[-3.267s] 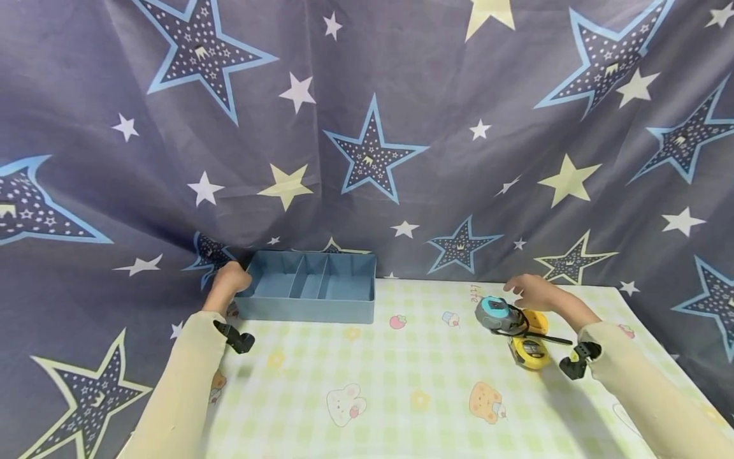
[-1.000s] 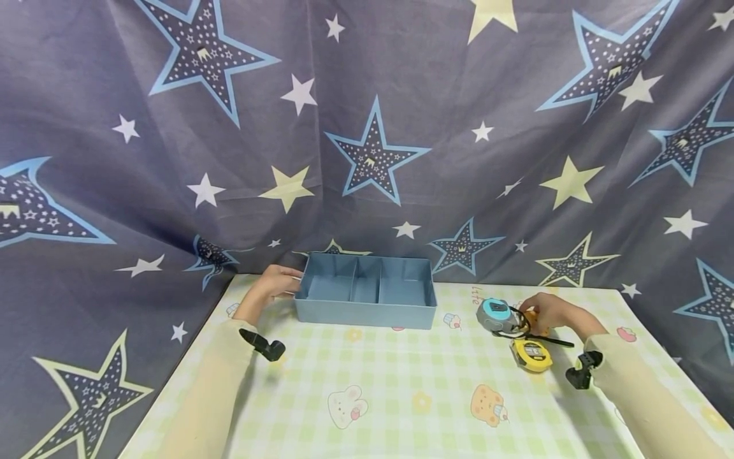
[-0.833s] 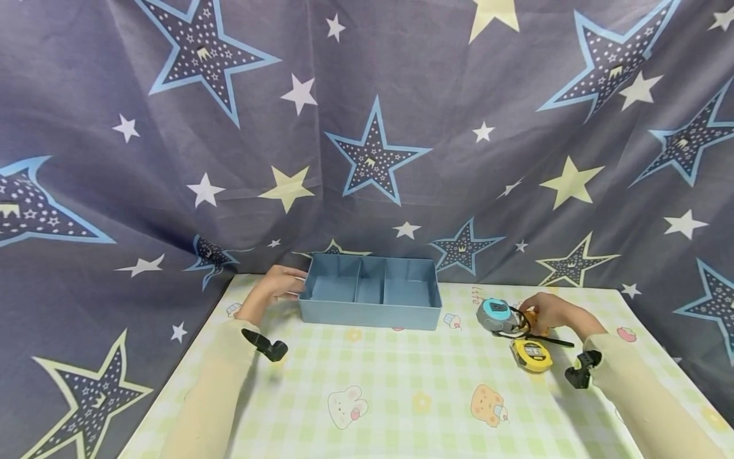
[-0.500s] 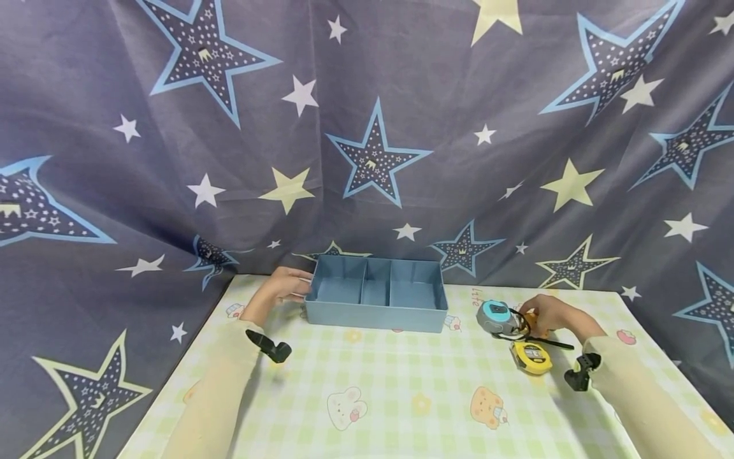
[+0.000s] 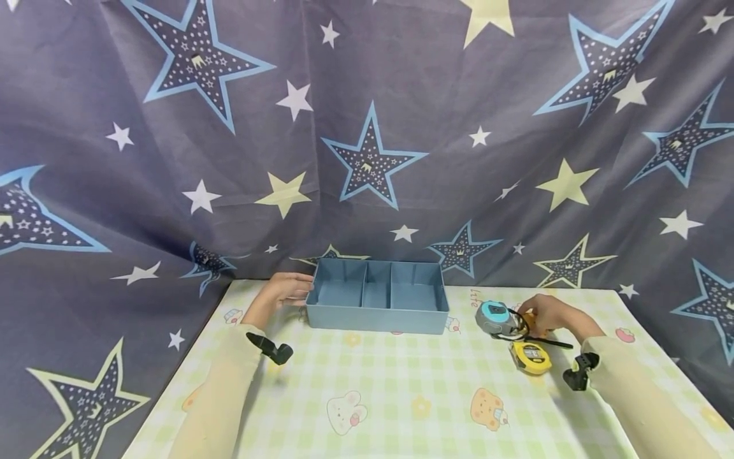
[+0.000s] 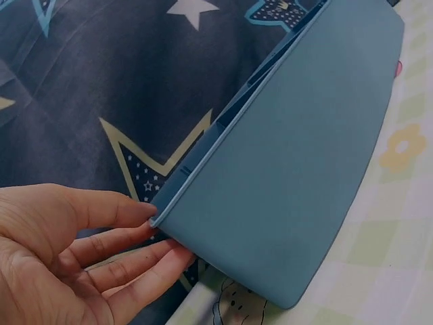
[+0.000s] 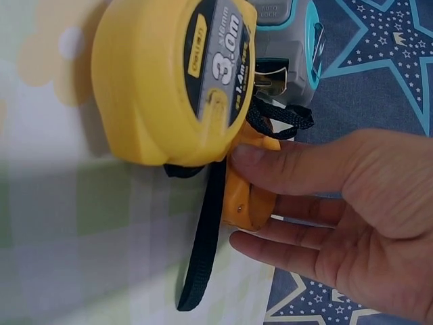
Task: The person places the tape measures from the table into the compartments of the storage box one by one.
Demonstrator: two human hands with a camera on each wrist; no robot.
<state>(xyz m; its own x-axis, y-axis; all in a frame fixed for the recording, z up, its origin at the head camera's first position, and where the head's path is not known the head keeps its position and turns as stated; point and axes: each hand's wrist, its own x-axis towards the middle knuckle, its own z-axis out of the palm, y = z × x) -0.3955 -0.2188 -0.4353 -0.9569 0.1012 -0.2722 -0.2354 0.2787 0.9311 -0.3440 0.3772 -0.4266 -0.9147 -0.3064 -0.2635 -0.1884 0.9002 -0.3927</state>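
Note:
In the head view, a blue-grey divided box (image 5: 375,320) stands at the back of the table, its three compartments empty. My left hand (image 5: 281,292) touches the box's left end with extended fingers; the left wrist view has the fingertips right at the rim corner. On the right, my right hand (image 5: 550,313) pinches an orange tape measure (image 7: 247,193) between thumb and fingers, mostly hidden from above. Beside it lie a grey and teal tape measure (image 5: 494,319) and a yellow tape measure (image 5: 532,358). A black wrist strap (image 7: 203,237) trails past the orange one.
A green-and-white checked cloth (image 5: 390,376) with cartoon prints covers the table. Directly behind the box hangs a dark star-patterned curtain (image 5: 413,191), which also runs along the left and right sides.
The box has slid right along the back of the table with my left hand at its end, then stopped. My right hand has come down onto the orange tape measure and grips it.

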